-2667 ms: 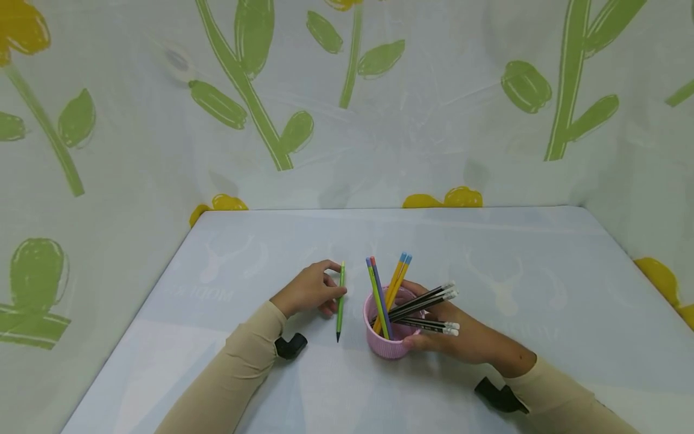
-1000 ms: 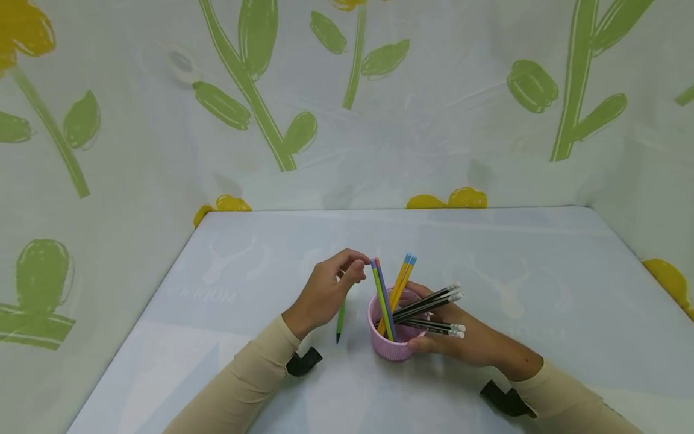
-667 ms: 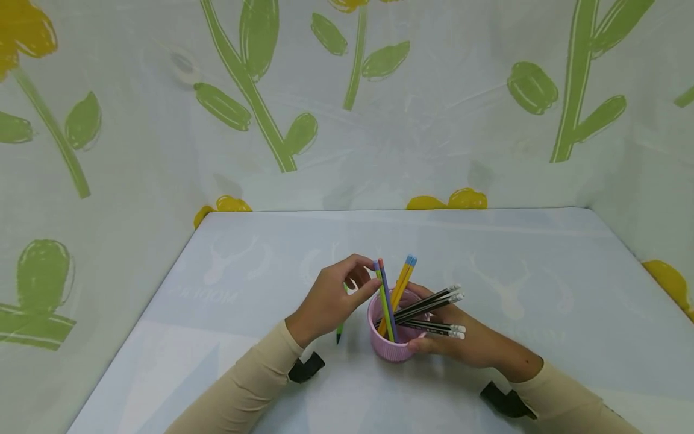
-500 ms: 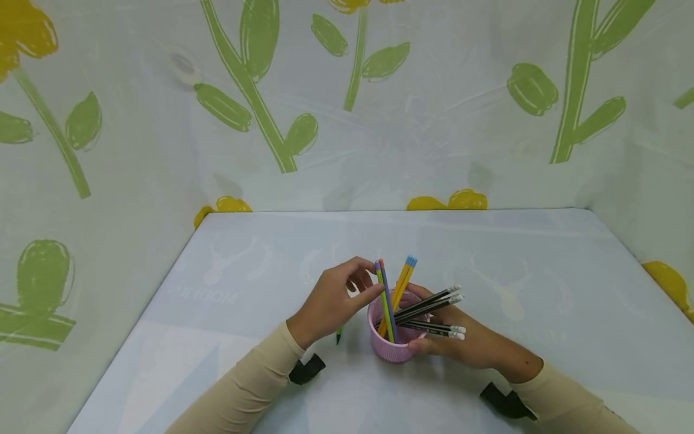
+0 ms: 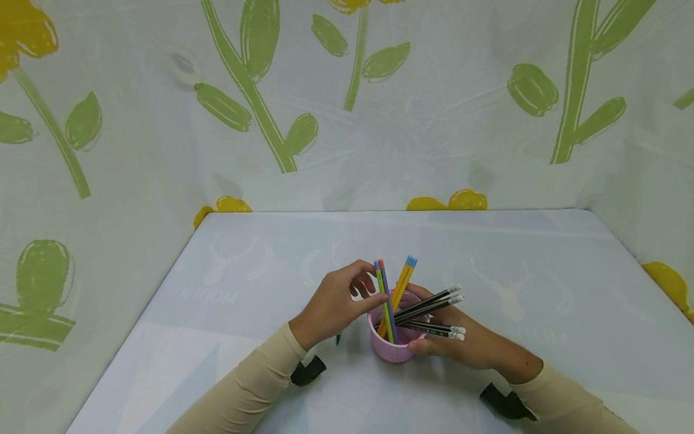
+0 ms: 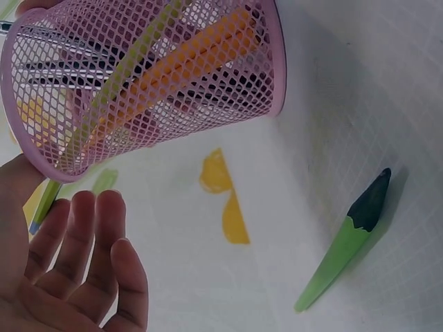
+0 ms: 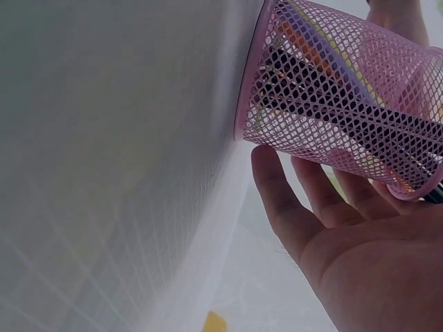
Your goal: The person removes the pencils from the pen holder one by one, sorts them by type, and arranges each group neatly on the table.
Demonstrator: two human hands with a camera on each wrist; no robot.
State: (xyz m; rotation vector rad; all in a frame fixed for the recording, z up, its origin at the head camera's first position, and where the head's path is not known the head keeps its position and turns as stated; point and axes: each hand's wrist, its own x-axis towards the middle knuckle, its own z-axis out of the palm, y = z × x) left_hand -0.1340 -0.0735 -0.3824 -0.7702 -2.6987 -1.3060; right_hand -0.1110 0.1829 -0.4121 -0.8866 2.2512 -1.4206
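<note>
A pink mesh pencil holder (image 5: pixel 393 354) stands on the table with pencils leaning in it. My right hand (image 5: pixel 465 340) grips the holder from the right, thumb near its front rim and fingers behind. My left hand (image 5: pixel 332 303) is at the holder's left side. Its thumb and index finger pinch a lime-green pencil (image 6: pixel 43 207) near its upper end, and the other fingers are bent. Beside it leans a purple pencil (image 5: pixel 387 288) with a red end. Yellow pencils (image 5: pixel 404 277) with blue ends and several black pencils (image 5: pixel 425 310) with white ends share the holder.
A green pencil (image 6: pixel 339 259) lies on the table left of the holder, mostly hidden behind the left hand in the head view. The pale table (image 5: pixel 520 253) reaches back to a flower-printed cloth wall (image 5: pixel 434 132). A black wrist mount (image 5: pixel 308 371) hangs under the left sleeve.
My left hand has moved right from the green pencil on the table to the lime-green pencil, its thumb coming down and closing against it. The right hand has stayed on the holder.
</note>
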